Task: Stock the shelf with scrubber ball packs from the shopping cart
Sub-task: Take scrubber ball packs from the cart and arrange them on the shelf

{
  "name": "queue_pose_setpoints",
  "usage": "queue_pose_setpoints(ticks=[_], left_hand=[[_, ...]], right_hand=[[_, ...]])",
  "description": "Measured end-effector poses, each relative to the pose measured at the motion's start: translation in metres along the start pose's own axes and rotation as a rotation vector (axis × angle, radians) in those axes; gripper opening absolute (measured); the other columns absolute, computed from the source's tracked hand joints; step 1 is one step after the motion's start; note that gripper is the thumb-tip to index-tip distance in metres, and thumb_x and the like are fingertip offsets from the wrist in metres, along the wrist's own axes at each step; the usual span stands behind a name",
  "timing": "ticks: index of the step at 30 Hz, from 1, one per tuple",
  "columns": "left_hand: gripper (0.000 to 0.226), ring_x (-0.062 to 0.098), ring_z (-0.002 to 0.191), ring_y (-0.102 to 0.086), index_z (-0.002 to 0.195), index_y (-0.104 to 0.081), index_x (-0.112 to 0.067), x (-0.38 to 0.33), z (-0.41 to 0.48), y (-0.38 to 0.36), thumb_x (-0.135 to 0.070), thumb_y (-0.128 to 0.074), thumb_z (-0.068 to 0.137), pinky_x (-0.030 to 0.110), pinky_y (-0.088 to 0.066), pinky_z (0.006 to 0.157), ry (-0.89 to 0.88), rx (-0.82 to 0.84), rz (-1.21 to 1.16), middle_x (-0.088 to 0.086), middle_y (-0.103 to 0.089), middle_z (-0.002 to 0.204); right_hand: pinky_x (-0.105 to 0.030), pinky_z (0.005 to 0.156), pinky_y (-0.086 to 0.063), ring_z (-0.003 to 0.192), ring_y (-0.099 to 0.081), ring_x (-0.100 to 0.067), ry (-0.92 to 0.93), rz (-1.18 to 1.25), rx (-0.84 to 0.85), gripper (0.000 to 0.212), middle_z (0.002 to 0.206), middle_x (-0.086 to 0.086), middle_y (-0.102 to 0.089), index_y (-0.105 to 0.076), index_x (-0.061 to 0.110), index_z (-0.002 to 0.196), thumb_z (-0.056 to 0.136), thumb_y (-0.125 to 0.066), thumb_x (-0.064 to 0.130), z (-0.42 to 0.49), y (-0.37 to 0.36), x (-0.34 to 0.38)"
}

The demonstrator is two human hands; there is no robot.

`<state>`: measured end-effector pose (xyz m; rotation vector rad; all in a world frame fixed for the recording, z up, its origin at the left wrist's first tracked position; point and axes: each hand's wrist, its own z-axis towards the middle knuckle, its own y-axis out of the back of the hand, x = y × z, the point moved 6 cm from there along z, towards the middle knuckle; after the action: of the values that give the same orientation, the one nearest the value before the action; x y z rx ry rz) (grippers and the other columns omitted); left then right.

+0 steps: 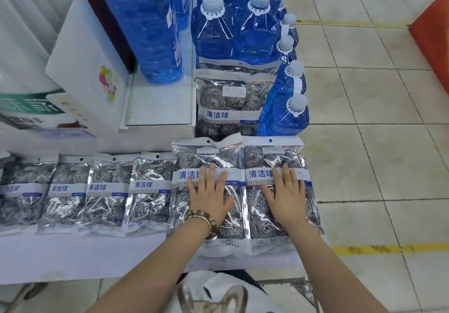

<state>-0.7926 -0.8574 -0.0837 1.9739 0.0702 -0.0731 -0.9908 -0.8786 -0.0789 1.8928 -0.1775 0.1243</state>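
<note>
Along the shelf [97, 254] lie glossy scrubber packs [107, 191].

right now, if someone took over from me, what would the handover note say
Left hand: open, flat on the left pack.
Right hand: open, flat on the right pack.
Both packs lie side by side, edges touching, at the right end of the shelf.
Done: a row of packs, at least four, lies flat to their left; more packs are stacked behind, beside the blue bottles.
Left: lift both hands off and fetch more from the cart. The cart's load is not in view, so how many remain cannot be told.
</note>
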Motion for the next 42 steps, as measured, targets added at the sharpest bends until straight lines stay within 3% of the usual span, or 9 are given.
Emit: queue_pose_setpoints(ticks=[8,13,18,23,26,32,36,40,42], left_hand=[[0.067,0.027,0.14,0.016,0.146,0.006,-0.028,0.001,0.011,0.003,-0.06,-0.015,0.09,0.059,0.008,0.109,0.009,-0.007,-0.012,0.004,0.019,0.152],[0.067,0.027,0.141,0.013,0.146,0.003,-0.029,0.002,0.007,0.006,-0.059,-0.018,0.09,0.055,0.007,0.109,-0.007,-0.035,-0.027,0.005,0.016,0.153],[0.064,0.025,0.142,0.009,0.147,-0.005,-0.025,-0.002,-0.003,0.012,-0.055,-0.021,0.092,0.048,0.001,0.113,0.01,-0.045,-0.085,0.006,0.012,0.154],[0.056,0.022,0.141,-0.009,0.144,-0.021,-0.023,-0.007,-0.018,0.024,-0.047,-0.031,0.094,0.041,-0.01,0.114,0.043,-0.102,-0.223,0.005,-0.005,0.155],[0.049,0.022,0.136,-0.025,0.138,-0.033,-0.024,0.002,-0.031,0.031,-0.042,-0.037,0.093,0.04,-0.023,0.112,0.101,-0.18,-0.378,0.003,-0.018,0.152],[0.039,0.02,0.105,-0.055,0.129,-0.047,-0.022,0.045,-0.08,0.041,-0.027,-0.049,0.09,0.032,-0.044,0.092,0.247,-0.353,-0.567,-0.002,-0.038,0.14],[0.038,0.016,0.103,-0.054,0.128,-0.049,-0.018,0.085,-0.121,0.038,-0.02,-0.05,0.091,0.028,-0.045,0.083,0.394,-0.425,-0.662,0.001,-0.045,0.133],[0.032,0.018,0.108,-0.053,0.123,-0.052,-0.02,0.128,-0.166,0.03,-0.019,-0.05,0.091,0.026,-0.042,0.082,0.542,-0.521,-0.775,0.0,-0.048,0.129],[0.032,0.019,0.109,-0.052,0.124,-0.051,-0.019,0.149,-0.187,0.024,-0.02,-0.05,0.092,0.028,-0.042,0.084,0.605,-0.547,-0.792,0.001,-0.049,0.127]], right_hand=[[-0.052,0.115,-0.001,0.146,-0.003,-0.03,-0.008,-0.019,0.001,0.09,0.159,-0.01,-0.005,-0.019,0.022,0.15,0.076,0.005,0.067,0.007,-0.004,0.007],[-0.051,0.116,-0.002,0.146,-0.002,-0.029,-0.007,0.011,0.022,0.066,0.159,-0.01,-0.006,-0.019,0.021,0.15,0.095,-0.028,0.056,0.006,0.001,0.004],[-0.049,0.115,-0.019,0.14,-0.026,-0.029,0.025,0.179,-0.078,0.057,0.149,-0.012,-0.035,-0.03,0.015,0.145,0.095,-0.047,0.036,-0.003,0.018,0.015],[-0.048,0.11,-0.03,0.133,-0.036,-0.028,0.157,0.239,-0.079,0.055,0.144,-0.011,-0.042,-0.034,0.015,0.143,0.093,-0.052,0.028,-0.005,0.021,0.036],[-0.043,0.094,-0.045,0.119,-0.049,-0.028,0.266,0.308,-0.057,0.051,0.131,-0.01,-0.053,-0.036,0.015,0.141,0.093,-0.053,0.024,-0.009,0.025,0.058],[-0.036,0.084,-0.047,0.108,-0.055,-0.026,0.47,0.346,0.038,0.045,0.129,-0.009,-0.054,-0.042,0.013,0.138,0.095,-0.05,0.024,-0.025,0.018,0.113],[-0.037,0.09,-0.045,0.116,-0.053,-0.025,0.591,0.345,0.117,0.042,0.131,-0.008,-0.054,-0.045,0.013,0.135,0.096,-0.05,0.025,-0.045,0.01,0.151],[-0.036,0.077,-0.047,0.096,-0.059,-0.025,0.734,0.305,0.174,0.04,0.122,-0.009,-0.058,-0.047,0.015,0.134,0.095,-0.051,0.023,-0.068,0.004,0.198],[-0.034,0.078,-0.044,0.1,-0.058,-0.026,0.789,0.281,0.198,0.04,0.123,-0.009,-0.059,-0.048,0.013,0.134,0.096,-0.05,0.023,-0.08,-0.001,0.225]])
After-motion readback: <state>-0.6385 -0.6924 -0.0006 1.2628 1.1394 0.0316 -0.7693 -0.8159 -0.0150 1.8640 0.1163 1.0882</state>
